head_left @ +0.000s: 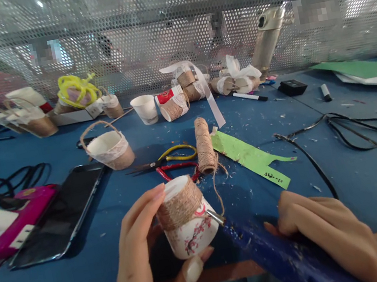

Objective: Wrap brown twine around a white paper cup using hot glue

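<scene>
My left hand (147, 260) is closed around a paper cup (193, 237) that lies tilted, its upper part wrapped in brown twine and the lower part printed with red blossoms. A whitish wrap covers the thumb tip. In my right hand (331, 227) is a blue hot glue gun (274, 252), its metal nozzle at the cup's side by the lowest twine wraps. A strand of twine runs from the cup to the twine spool (204, 145) behind it. Scissors (173, 158) with one yellow and one red handle lie open beside the spool.
A small twine-handled basket (111, 149) stands behind the scissors. A phone (61, 214) and a magenta device (13, 225) lie at left. A green strip (249, 157) and black cable (307, 154) lie at right. Cups (145, 109) and a bottle (270, 39) line the back, before a perforated metal panel (167, 18).
</scene>
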`<action>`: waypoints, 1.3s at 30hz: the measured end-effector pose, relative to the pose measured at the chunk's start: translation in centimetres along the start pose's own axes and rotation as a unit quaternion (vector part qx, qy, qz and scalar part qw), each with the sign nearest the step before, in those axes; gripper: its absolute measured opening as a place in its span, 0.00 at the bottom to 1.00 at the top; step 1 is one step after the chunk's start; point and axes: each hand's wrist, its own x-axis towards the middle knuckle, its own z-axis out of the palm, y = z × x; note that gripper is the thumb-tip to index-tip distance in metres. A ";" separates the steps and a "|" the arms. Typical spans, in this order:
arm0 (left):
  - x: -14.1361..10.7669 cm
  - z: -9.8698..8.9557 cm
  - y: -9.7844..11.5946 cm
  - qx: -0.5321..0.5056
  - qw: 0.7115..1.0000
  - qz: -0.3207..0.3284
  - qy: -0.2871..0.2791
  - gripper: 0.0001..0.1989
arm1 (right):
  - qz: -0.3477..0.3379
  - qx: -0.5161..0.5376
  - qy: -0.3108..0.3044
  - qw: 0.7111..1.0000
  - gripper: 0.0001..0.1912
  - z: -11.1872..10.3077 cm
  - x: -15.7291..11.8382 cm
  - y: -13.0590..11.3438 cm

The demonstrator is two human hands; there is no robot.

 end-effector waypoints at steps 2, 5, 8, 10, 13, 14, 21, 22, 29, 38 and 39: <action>0.0 0.0 -0.1 -0.010 1.000 0.006 -0.010 0.35 | -0.003 -0.010 -0.004 1.000 0.14 -0.1 -0.1 0.2; 0.0 -0.2 -0.5 -0.020 1.000 0.013 -0.012 0.37 | -0.002 -0.011 -0.009 1.000 0.13 -0.1 -0.2 0.4; 0.0 -0.2 -0.7 -0.036 0.999 0.011 -0.007 0.37 | -0.006 -0.023 -0.015 1.000 0.14 0.0 -0.4 0.5; -0.1 -0.1 -0.7 -0.041 0.999 0.009 -0.006 0.37 | -0.016 -0.029 -0.018 0.999 0.15 0.1 -0.4 0.5; -0.1 -0.1 -0.6 -0.050 0.999 0.000 -0.012 0.36 | -0.022 -0.019 -0.010 1.000 0.15 0.1 -0.2 0.3; -0.1 -0.1 -0.6 -0.053 0.998 -0.004 -0.015 0.35 | -0.024 -0.014 -0.007 1.000 0.14 0.1 -0.1 0.2; 0.1 -0.5 -0.7 -0.050 0.998 0.002 -0.024 0.36 | -0.010 -0.017 0.009 1.000 0.15 0.0 0.2 0.2; 0.1 -0.5 -0.7 -0.051 0.998 0.001 -0.025 0.36 | -0.009 -0.012 0.013 1.000 0.14 0.0 0.2 0.1; 0.1 -0.4 -0.7 -0.059 0.998 -0.014 -0.025 0.36 | 0.024 -0.011 0.017 1.000 0.14 0.0 0.3 -0.3; 0.1 -0.4 -0.8 -0.065 0.997 -0.005 -0.034 0.36 | 0.026 -0.006 0.022 0.999 0.14 -0.1 0.3 -0.5; 0.1 -0.4 -0.7 -0.066 0.997 -0.007 -0.036 0.36 | 0.020 -0.010 0.022 1.000 0.14 -0.1 0.4 -0.4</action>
